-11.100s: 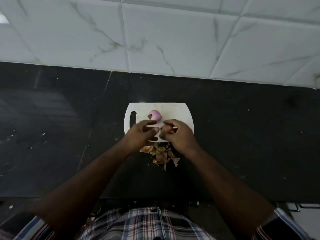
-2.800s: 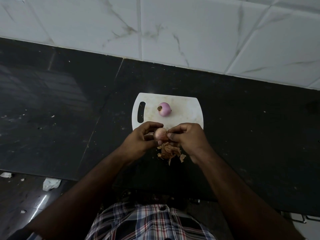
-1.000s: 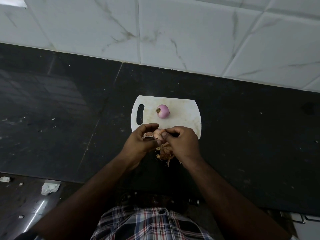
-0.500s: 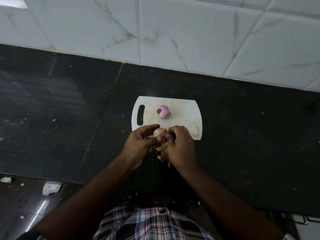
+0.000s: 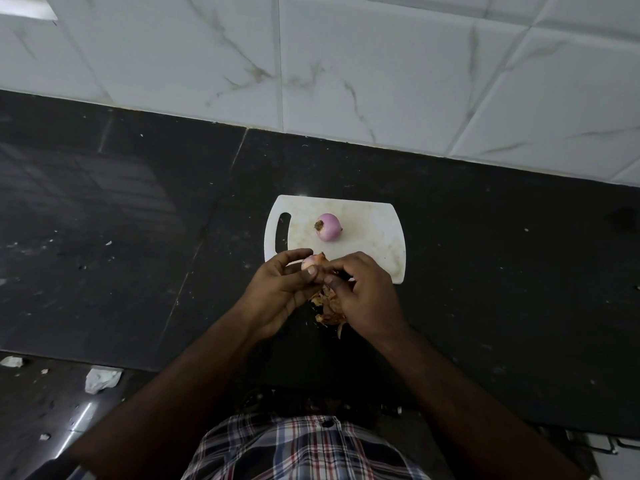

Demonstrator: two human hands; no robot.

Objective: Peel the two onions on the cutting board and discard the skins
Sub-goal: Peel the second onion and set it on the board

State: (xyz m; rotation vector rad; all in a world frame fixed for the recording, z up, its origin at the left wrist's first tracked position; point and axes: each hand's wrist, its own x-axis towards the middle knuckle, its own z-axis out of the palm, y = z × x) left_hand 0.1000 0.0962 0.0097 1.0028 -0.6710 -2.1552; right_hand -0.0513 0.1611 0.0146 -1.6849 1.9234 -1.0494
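A peeled pink onion (image 5: 328,226) lies on the white cutting board (image 5: 377,233), near its middle. My left hand (image 5: 282,292) holds a second small onion (image 5: 310,261) over the board's near edge; its top shows pale pink with a brown flap of skin still on it. My right hand (image 5: 363,292) pinches that skin at the onion, its fingertips touching those of the left hand. A heap of brown onion skins (image 5: 327,306) lies on the black counter just below the board, partly hidden by both hands.
The black stone counter (image 5: 138,237) runs left and right of the board, backed by a white tiled wall (image 5: 346,64). Crumpled paper scraps (image 5: 102,378) lie on the floor at the lower left, past the counter's front edge.
Over the last second both hands stayed together at the board's near edge, working the second onion. More pale flesh shows on its top now. The peeled onion has not moved.
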